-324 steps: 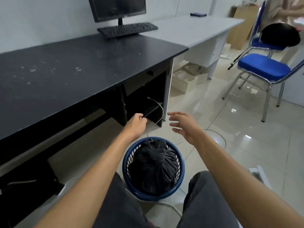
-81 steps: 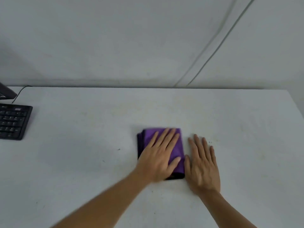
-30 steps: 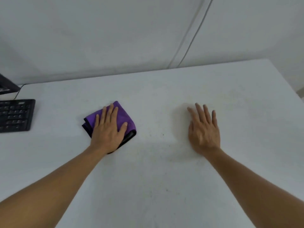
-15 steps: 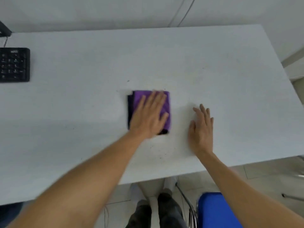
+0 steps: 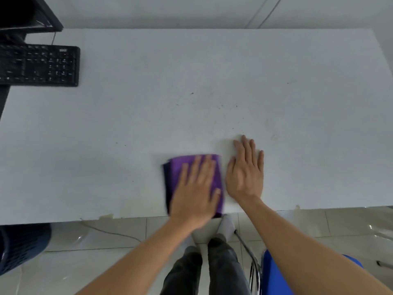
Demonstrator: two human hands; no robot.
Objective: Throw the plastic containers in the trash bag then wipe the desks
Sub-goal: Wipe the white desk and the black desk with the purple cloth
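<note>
A folded purple cloth (image 5: 176, 170) lies on the white desk (image 5: 212, 81), close to its front edge. My left hand (image 5: 196, 191) presses flat on the cloth with straight fingers, covering most of it. My right hand (image 5: 245, 172) rests flat on the bare desktop just right of the cloth, fingers spread. Small dark specks dot the desktop beyond both hands. No plastic containers or trash bag are visible.
A black keyboard (image 5: 40, 66) lies at the desk's far left, under a monitor's corner (image 5: 27, 13). A blue basket (image 5: 21, 248) stands on the tiled floor at the lower left. A blue chair seat (image 5: 276, 273) is by my legs.
The cloth under my left hand has slid toward the desk's front edge over the last half second. My right hand stays flat beside it. The view tilted further down.
</note>
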